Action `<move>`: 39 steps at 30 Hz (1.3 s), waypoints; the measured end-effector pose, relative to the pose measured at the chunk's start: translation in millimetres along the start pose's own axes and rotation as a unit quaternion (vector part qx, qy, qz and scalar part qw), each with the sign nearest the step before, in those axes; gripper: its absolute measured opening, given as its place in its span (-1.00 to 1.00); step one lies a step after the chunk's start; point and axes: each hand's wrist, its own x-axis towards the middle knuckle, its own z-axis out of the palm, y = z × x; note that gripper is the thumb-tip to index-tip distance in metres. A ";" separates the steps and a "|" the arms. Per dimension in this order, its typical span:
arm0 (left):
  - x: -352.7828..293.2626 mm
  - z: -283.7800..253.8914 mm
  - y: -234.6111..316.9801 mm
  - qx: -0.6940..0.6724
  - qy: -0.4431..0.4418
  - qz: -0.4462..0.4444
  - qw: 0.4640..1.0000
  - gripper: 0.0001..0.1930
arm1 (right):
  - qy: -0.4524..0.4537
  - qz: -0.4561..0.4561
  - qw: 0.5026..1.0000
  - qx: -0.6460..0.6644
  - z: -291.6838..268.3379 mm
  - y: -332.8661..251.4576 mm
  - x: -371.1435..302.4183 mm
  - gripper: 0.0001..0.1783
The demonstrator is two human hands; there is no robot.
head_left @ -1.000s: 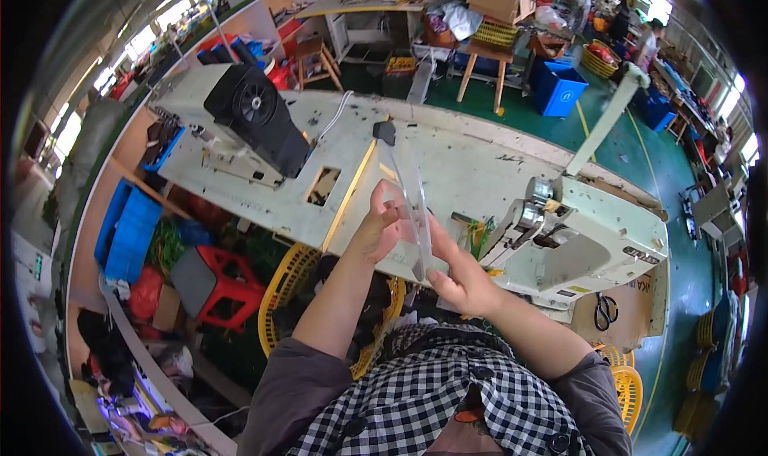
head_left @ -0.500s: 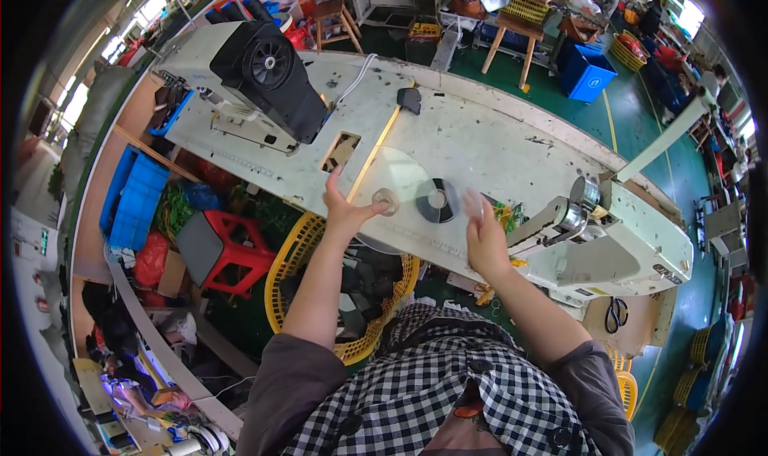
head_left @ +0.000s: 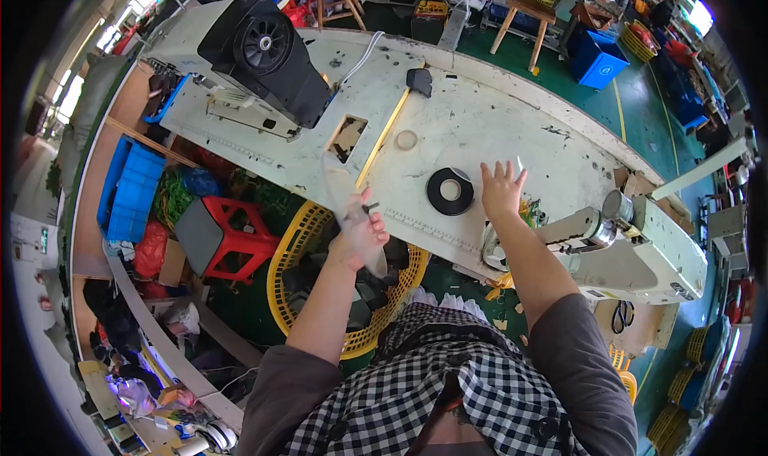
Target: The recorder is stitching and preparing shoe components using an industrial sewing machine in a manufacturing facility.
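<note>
My left hand [head_left: 360, 236], fingers closed, grips a clear plastic disc [head_left: 342, 188] tilted nearly on edge above the yellow basket. A small dark piece [head_left: 370, 208] shows at its fingers; what it belongs to I cannot tell. A black tape roll [head_left: 434, 197] with a pale core lies flat on the worktable [head_left: 552, 156]. To the right of the roll, my right hand [head_left: 502, 192] has its fingers spread over the table. Faint clear plastic [head_left: 519, 165] shows by its fingertips; whether they touch it I cannot tell. A translucent ring [head_left: 406, 140] lies farther back.
A black sewing machine head [head_left: 264, 64] stands at the back left, a white machine [head_left: 624, 248] at the right. A yellow tape measure [head_left: 382, 134] crosses the table beside a cut-out [head_left: 347, 138]. Below the left arm is a yellow basket [head_left: 280, 296] of dark pieces; a red stool [head_left: 248, 248] stands beside it.
The clear disc has come off the table area toward me and the left, now tilted in my left hand. The black roll lies uncovered. My right hand has risen slightly and spread its fingers.
</note>
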 end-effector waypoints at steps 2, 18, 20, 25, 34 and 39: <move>-10.5 29.6 -5.1 -0.019 0.099 -0.013 0.995 -0.42 | -0.051 0.034 0.998 0.029 7.6 5.8 0.7 -0.46; -41.7 -26.6 -37.4 -0.040 0.031 -0.035 0.998 -0.31 | -0.028 0.507 0.766 0.394 42.4 -91.8 0.7 -0.25; -41.2 -34.8 -46.8 0.013 0.026 -0.013 0.999 -0.39 | -0.045 0.488 0.781 0.387 42.4 -89.5 -8.0 -0.28; -18.6 -53.4 -66.9 -0.028 -0.011 -0.010 0.999 -0.12 | -0.046 0.311 0.812 0.493 32.3 -79.4 -45.2 -0.51; 11.6 -2.4 -60.2 -0.048 -0.105 0.021 0.993 -0.16 | 0.139 -0.131 0.746 0.638 -95.1 -102.8 -108.4 -0.57; 3.0 3.5 -61.8 -0.017 -0.146 0.071 0.987 -0.33 | 0.180 -0.217 0.742 0.608 -113.3 -96.8 -111.8 -0.54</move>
